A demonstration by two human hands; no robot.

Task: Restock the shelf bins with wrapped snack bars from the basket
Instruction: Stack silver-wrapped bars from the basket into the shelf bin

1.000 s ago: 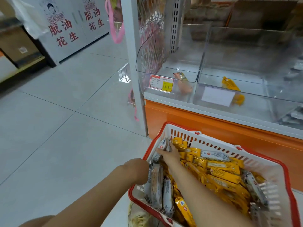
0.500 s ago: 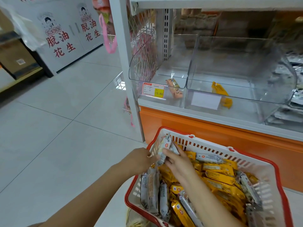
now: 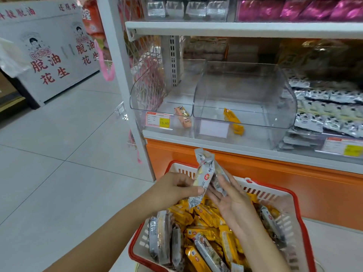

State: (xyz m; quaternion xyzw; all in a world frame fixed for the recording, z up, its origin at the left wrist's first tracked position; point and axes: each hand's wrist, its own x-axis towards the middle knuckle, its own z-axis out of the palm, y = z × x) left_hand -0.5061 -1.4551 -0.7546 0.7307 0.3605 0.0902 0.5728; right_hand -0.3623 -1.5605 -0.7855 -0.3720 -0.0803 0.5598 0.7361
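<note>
A red-rimmed white basket point(image 3: 271, 190) full of yellow and grey wrapped snack bars point(image 3: 206, 222) stands on the floor below the shelf. My left hand point(image 3: 174, 188) pinches a grey wrapped bar point(image 3: 203, 176) upright above the basket. My right hand point(image 3: 229, 197) is next to it with straight fingers against a second grey bar point(image 3: 221, 180). Above, two clear shelf bins stand side by side: the left bin point(image 3: 157, 103) holds one orange-pink bar point(image 3: 183, 116), the right bin point(image 3: 245, 95) holds one yellow bar point(image 3: 232, 120).
An orange base panel point(image 3: 294, 185) runs under the white shelf edge. A bin of grey-white packets point(image 3: 330, 107) sits to the right. An upper shelf point(image 3: 235, 29) carries silver and magenta packs. A white upright post point(image 3: 121, 75) and tiled floor point(image 3: 68, 154) lie to the left.
Both hands have risen out of the basket with grey bars. The view has tilted up, showing the upper shelf.
</note>
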